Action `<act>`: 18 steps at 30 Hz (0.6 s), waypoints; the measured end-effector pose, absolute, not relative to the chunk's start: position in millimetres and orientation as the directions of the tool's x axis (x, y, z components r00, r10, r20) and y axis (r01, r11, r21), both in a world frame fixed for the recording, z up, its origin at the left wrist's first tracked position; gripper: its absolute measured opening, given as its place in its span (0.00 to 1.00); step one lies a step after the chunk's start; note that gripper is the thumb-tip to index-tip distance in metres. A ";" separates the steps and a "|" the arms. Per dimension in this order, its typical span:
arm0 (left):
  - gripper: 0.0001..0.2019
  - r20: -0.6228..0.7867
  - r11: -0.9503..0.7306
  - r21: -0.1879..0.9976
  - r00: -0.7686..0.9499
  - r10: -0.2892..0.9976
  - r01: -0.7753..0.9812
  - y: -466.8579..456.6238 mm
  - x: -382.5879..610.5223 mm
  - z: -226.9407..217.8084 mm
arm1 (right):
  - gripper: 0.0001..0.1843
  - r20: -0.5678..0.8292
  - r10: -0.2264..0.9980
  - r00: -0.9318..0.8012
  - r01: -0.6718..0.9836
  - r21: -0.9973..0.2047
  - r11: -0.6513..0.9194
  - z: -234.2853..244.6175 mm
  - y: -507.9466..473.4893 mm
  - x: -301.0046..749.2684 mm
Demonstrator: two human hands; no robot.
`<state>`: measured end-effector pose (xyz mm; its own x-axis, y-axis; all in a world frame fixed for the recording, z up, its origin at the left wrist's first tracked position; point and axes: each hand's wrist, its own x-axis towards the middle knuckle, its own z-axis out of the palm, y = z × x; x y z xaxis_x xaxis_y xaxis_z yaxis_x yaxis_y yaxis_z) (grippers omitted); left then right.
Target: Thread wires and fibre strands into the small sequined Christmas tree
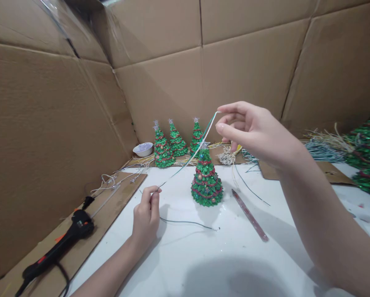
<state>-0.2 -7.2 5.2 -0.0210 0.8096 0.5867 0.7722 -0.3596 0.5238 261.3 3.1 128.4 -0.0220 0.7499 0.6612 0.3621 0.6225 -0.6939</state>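
While both hands pinch a thin wire (188,161) taut, left hand (146,216) low centre, right hand (253,132) upper right, small tree (206,181) stands just beyond it.

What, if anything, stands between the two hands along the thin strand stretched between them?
Nothing visible touches it. The strand runs free through the air from the left hand up to the right hand. The small green tree stands on the white table just beyond the line; its star looks close to the strand, contact unclear.
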 end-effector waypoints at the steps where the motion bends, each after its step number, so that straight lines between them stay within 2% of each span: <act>1: 0.08 0.588 -0.360 0.531 -0.028 0.808 0.767 -7.2 -0.1 5.2 | 0.19 0.670 0.743 -0.015 0.386 -0.681 0.622 127.8 3.8 262.6; 8: 0.09 0.530 -0.332 0.635 -0.081 0.844 0.698 -7.8 1.9 4.9 | 0.32 0.746 0.665 0.023 0.615 -0.535 0.579 122.2 8.4 263.3; 10: 0.10 0.515 -0.330 0.661 -0.088 0.852 0.674 -7.9 1.1 3.4 | 0.29 0.769 0.639 0.015 0.678 -0.477 0.559 122.2 7.3 261.4; 13: 0.10 0.508 -0.347 0.698 -0.092 0.856 0.627 -7.7 -0.9 -0.2 | 0.18 0.747 0.663 -0.044 0.740 -0.421 0.524 125.0 3.0 258.6; 15: 0.10 0.509 -0.368 0.720 -0.087 0.857 0.588 -7.6 -1.7 -2.5 | 0.12 0.696 0.713 -0.088 0.745 -0.429 0.510 127.8 -0.9 256.7; 18: 0.10 0.510 -0.396 0.749 -0.080 0.857 0.531 -8.7 -0.2 -4.3 | 0.10 0.616 0.768 -0.177 0.702 -0.468 0.537 131.8 -7.8 253.7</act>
<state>-0.2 -8.7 -4.3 -0.0796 0.8568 0.5095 0.5311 -0.3961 0.7490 253.7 -7.8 131.8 -0.1772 0.7678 0.6157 0.7016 0.5373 -0.4681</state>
